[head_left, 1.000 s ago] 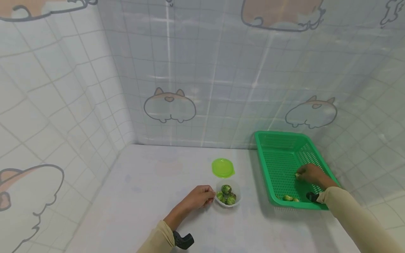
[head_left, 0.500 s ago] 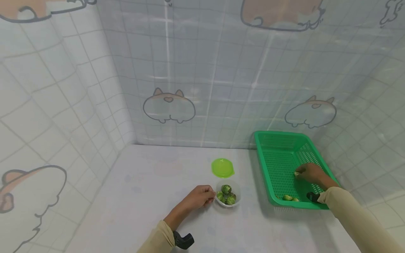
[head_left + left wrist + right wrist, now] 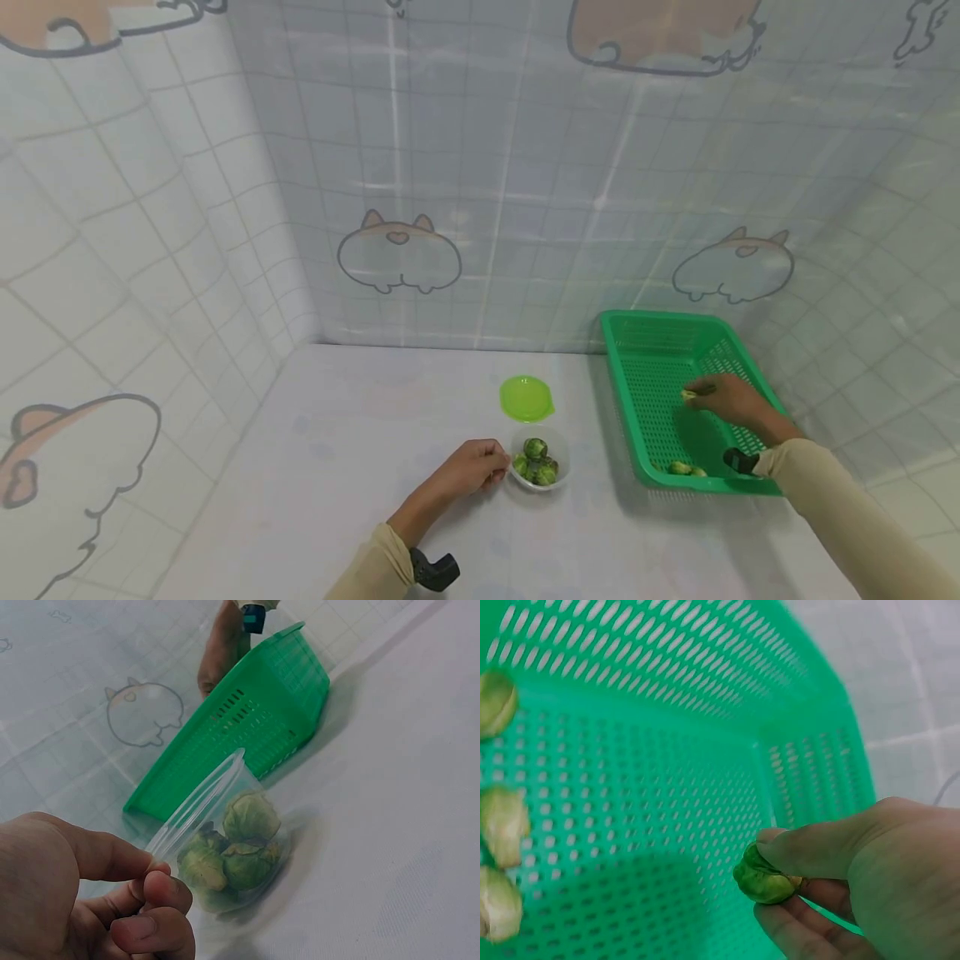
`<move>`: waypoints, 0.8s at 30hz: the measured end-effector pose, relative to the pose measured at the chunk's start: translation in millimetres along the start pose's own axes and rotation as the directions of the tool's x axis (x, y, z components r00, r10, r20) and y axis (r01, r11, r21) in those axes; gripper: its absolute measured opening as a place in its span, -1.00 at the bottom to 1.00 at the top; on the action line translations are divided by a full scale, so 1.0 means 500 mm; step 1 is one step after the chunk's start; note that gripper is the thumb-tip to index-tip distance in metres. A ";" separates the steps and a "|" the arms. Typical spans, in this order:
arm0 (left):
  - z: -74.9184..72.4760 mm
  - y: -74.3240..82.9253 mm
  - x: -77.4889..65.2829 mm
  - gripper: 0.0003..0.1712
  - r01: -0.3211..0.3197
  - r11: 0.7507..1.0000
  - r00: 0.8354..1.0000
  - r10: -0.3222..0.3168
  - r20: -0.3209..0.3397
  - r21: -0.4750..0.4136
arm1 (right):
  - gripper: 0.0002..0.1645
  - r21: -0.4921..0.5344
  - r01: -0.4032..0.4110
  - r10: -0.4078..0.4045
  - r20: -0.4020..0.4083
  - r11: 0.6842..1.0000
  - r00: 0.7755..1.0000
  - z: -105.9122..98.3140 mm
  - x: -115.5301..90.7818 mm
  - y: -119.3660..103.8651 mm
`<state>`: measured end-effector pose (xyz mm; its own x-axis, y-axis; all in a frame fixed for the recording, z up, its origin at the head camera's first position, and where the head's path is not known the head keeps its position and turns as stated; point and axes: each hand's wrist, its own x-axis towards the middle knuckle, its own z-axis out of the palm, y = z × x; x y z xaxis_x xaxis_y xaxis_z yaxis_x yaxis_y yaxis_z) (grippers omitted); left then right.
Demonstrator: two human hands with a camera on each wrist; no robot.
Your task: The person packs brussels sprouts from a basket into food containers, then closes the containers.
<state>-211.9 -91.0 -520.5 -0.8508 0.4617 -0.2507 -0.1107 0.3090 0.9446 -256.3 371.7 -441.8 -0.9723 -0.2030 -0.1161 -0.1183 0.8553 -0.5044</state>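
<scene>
My left hand pinches the rim of a small clear plastic bowl between thumb and fingers. Several Brussels sprouts lie inside that bowl, which stands on the table. Over the green basket, my right hand holds one Brussels sprout between thumb and fingertips. In the right wrist view the basket floor lies below this hand. Other Brussels sprouts rest on the basket floor at the left edge of that view; in the head view they sit near the basket's front side.
The green basket stands at the right of the table, against the back curtain. A bright green lid lies behind the bowl. Curtains with a tile and dog pattern rise at the back and both sides.
My right hand has risen a little and moved left within the basket, carrying its Brussels sprout. The left hand stays at the bowl's rim.
</scene>
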 end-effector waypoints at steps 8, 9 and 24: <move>0.002 0.000 -0.001 -0.73 -0.013 1.000 1.000 0.012 -0.004 -0.015 | -0.41 0.072 0.018 -0.020 0.023 0.997 1.000 -0.015 0.003 -0.051; 0.002 0.000 -0.001 -0.72 -0.010 1.000 1.000 0.010 -0.003 -0.018 | -0.40 0.080 0.016 -0.018 0.026 0.997 1.000 -0.016 0.003 -0.057; 0.004 -0.009 0.001 -0.75 -0.023 1.000 1.000 0.023 0.000 0.004 | -0.38 0.176 0.076 -0.085 0.047 0.981 0.995 -0.015 -0.002 -0.175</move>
<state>-211.0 -90.5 -525.3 -0.8530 0.4692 -0.2286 -0.0885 0.3016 0.9493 -246.4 300.4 -391.1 -0.9482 -0.2972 -0.1123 -0.1544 0.7400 -0.6546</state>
